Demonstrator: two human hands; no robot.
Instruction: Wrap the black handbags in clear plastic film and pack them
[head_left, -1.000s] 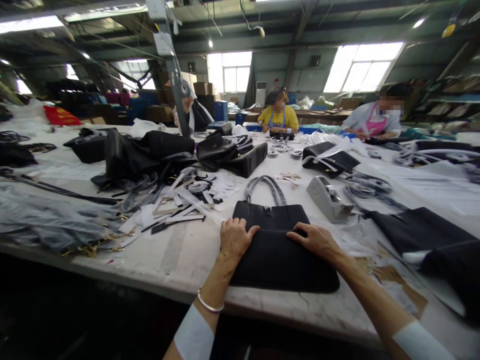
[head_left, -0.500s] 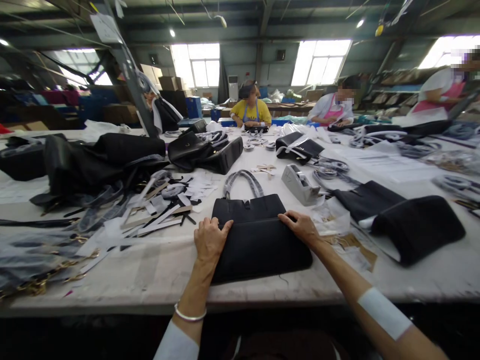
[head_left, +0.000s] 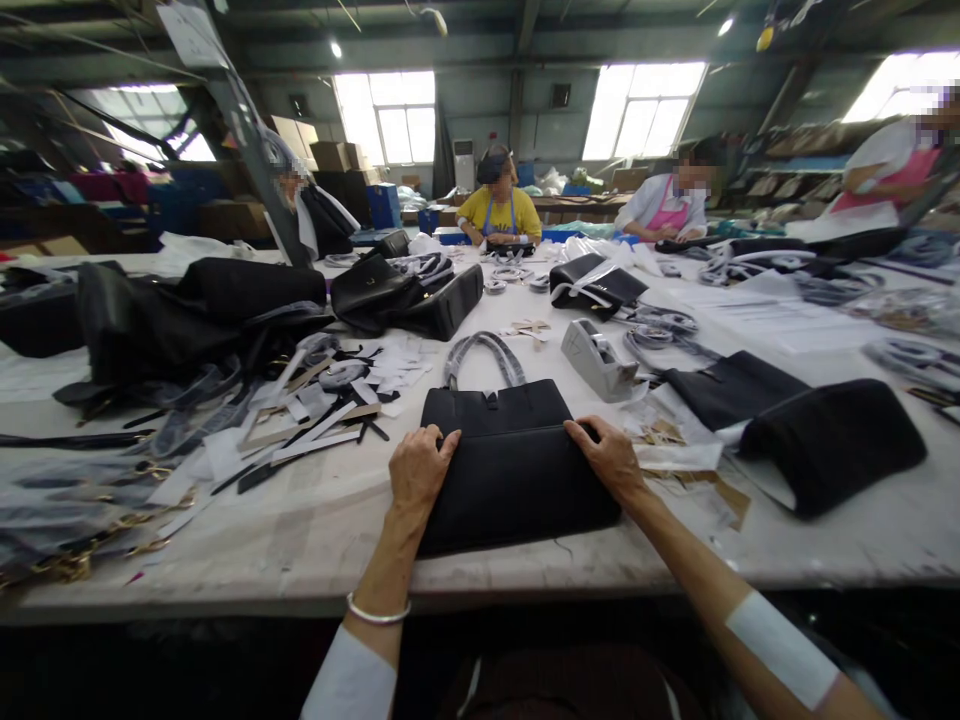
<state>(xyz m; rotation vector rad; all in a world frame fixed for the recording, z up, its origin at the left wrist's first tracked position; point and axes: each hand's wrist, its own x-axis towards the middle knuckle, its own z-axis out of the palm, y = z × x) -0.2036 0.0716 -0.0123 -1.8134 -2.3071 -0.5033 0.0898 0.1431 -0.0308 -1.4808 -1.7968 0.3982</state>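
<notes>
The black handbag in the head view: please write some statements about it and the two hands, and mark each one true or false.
1. The left hand rests on the left edge of the black handbag. True.
2. The right hand holds the tape dispenser. False: it lies on the handbag's right edge, and the dispenser stands apart, farther back on the table.
3. The handbag lies flat, with its handles pointing away from the person. True.
4. A bracelet is on the right wrist. False: it is on the left wrist.
</notes>
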